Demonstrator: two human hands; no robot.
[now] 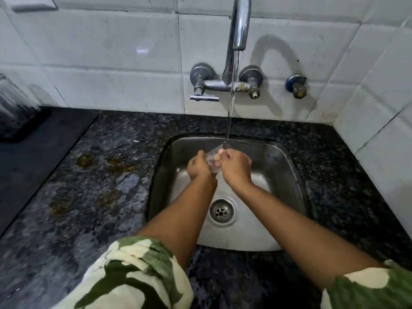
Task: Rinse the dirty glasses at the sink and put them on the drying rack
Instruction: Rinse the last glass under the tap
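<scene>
Glass, small clear tumbler (213, 160), sits between both hands over the steel sink (278, 166), under the water stream (231, 97) from the chrome tap (239, 23). I note left hand (198, 167) grip and right hand (236, 168) grip both pinching it. Speckled dark bench (89, 186) surrounds the sink.

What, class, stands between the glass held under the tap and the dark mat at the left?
Nothing visible. Both hands, left hand and right hand, hold the glass over the sink; only bare stained counter lies before the mat.
</scene>
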